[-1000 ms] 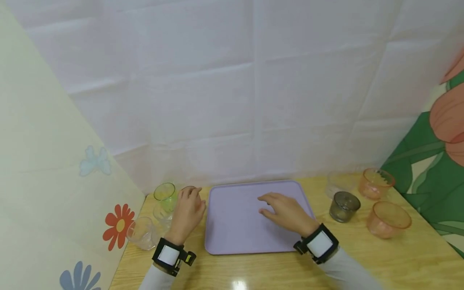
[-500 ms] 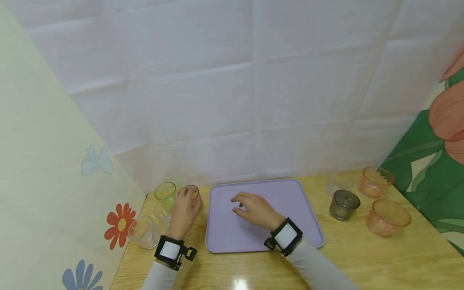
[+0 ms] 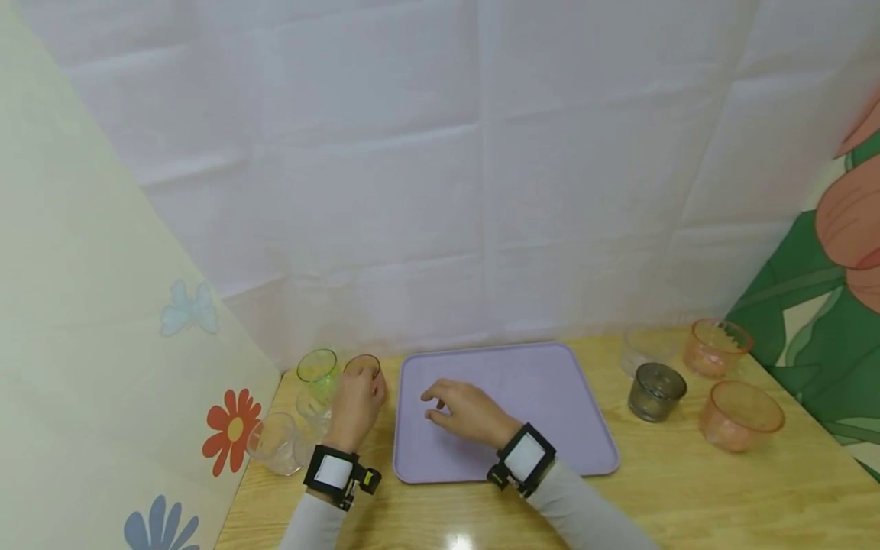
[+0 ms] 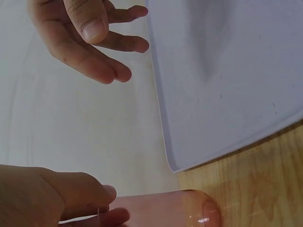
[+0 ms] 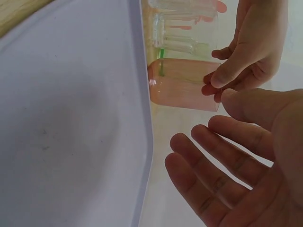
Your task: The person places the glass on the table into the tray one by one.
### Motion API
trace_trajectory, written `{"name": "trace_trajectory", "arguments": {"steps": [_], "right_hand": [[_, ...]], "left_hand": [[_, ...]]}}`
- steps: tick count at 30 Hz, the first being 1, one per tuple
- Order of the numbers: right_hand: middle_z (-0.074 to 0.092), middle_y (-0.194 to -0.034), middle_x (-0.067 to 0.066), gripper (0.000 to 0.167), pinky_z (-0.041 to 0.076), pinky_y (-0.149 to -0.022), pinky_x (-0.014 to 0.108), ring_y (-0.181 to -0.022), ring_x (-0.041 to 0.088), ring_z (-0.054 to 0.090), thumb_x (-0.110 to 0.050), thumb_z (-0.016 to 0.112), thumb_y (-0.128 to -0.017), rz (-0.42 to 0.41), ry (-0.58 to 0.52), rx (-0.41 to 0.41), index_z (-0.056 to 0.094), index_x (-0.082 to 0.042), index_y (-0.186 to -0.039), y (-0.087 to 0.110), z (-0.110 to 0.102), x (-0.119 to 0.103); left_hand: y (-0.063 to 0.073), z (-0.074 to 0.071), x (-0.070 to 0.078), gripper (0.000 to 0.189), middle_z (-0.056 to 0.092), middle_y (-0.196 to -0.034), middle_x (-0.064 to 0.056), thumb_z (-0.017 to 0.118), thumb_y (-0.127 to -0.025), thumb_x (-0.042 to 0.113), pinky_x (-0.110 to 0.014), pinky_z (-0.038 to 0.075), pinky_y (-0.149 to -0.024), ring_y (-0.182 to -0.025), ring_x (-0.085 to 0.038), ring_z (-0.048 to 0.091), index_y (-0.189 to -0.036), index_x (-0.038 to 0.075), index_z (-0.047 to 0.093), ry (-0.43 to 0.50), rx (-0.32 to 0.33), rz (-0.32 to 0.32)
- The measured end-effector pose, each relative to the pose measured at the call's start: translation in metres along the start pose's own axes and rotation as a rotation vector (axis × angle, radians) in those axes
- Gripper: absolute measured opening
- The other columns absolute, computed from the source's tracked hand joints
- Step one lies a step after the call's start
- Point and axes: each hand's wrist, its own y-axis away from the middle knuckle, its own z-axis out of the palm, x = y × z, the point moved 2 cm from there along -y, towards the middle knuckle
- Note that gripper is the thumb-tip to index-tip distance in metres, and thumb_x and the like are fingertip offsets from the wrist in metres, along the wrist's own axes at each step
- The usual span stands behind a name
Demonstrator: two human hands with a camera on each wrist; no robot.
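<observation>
A pink-tinted clear drinking glass (image 3: 375,370) stands upright on the table, just left of the lilac tray (image 3: 529,405). My left hand (image 3: 354,406) reaches over it and pinches its rim between thumb and fingers. Seen from the right wrist, the glass (image 5: 182,85) has its base down on the wood and the left fingertips (image 5: 222,75) at its top edge. Over the left part of the tray hovers my right hand (image 3: 467,412), holding nothing. Its fingers (image 5: 222,175) are spread and slightly bent, close to the left hand and the glass.
Beside the pink glass stand a green-rimmed glass (image 3: 318,368) and clear glasses, one of them (image 3: 276,444) by the left wall. Right of the tray are a dark grey glass bowl (image 3: 656,391), two orange-pink bowls (image 3: 741,418) and a clear bowl (image 3: 641,353). A white sheet (image 3: 440,191) hangs behind.
My right hand has moved left across the tray toward the left hand. The left hand has settled onto the pink glass's rim, fingers drawing in.
</observation>
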Motion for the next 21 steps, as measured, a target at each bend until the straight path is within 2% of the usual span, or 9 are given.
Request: {"name": "trace_trajectory", "arguments": {"steps": [2, 4, 8, 13, 17, 21], "right_hand": [[0.077, -0.121, 0.006, 0.028, 0.062, -0.085, 0.034, -0.1, 0.019, 0.074, -0.02, 0.074, -0.1, -0.005, 0.0, 0.0, 0.075, -0.007, -0.125, 0.001, 0.002, 0.0], [0.077, -0.121, 0.006, 0.027, 0.062, -0.085, 0.035, -0.099, 0.019, 0.074, -0.019, 0.074, -0.1, -0.007, -0.003, 0.001, 0.075, -0.007, -0.124, 0.001, 0.005, -0.001], [0.077, -0.121, 0.007, 0.027, 0.062, -0.087, 0.036, -0.101, 0.022, 0.075, -0.019, 0.074, -0.1, -0.009, -0.02, -0.002, 0.075, -0.006, -0.124, 0.0, 0.008, -0.002], [0.077, -0.121, 0.008, 0.027, 0.062, -0.086, 0.036, -0.101, 0.023, 0.075, -0.018, 0.074, -0.1, -0.017, -0.042, -0.005, 0.075, -0.005, -0.124, -0.002, 0.011, -0.003], [0.077, -0.121, 0.007, 0.027, 0.062, -0.086, 0.036, -0.1, 0.021, 0.075, -0.018, 0.074, -0.1, -0.014, -0.043, -0.003, 0.075, -0.006, -0.124, -0.005, 0.014, -0.003], [0.075, -0.126, 0.009, 0.031, 0.062, -0.091, 0.039, -0.106, 0.023, 0.074, -0.019, 0.072, -0.101, 0.001, -0.064, -0.002, 0.071, -0.004, -0.129, -0.009, 0.018, -0.002]], "left_hand": [[0.0, 0.002, 0.001, 0.01, 0.068, -0.074, -0.012, 0.072, -0.094, -0.001, -0.042, 0.054, -0.056, -0.064, -0.029, 0.065, -0.085, 0.0, 0.067, -0.007, -0.022, -0.02], [0.0, 0.004, 0.001, 0.015, 0.064, -0.068, -0.008, 0.069, -0.096, 0.0, -0.038, 0.05, -0.05, -0.058, -0.023, 0.06, -0.082, 0.002, 0.064, 0.001, -0.056, -0.052], [-0.001, 0.006, 0.002, 0.021, 0.059, -0.065, -0.006, 0.067, -0.097, -0.001, -0.035, 0.045, -0.049, -0.057, -0.02, 0.053, -0.078, 0.005, 0.06, 0.04, -0.095, -0.093], [0.0, 0.007, 0.002, 0.027, 0.055, -0.064, -0.003, 0.067, -0.096, 0.0, -0.031, 0.042, -0.051, -0.057, -0.018, 0.049, -0.072, 0.008, 0.059, 0.095, -0.109, -0.125], [0.002, 0.007, 0.002, 0.016, 0.065, -0.072, -0.007, 0.07, -0.095, -0.002, -0.035, 0.051, -0.055, -0.063, -0.021, 0.061, -0.08, 0.004, 0.068, 0.117, -0.106, -0.137], [0.005, 0.006, 0.003, 0.004, 0.077, -0.085, -0.015, 0.072, -0.095, -0.004, -0.042, 0.061, -0.063, -0.076, -0.029, 0.074, -0.094, -0.002, 0.075, 0.101, -0.098, -0.117]]}}
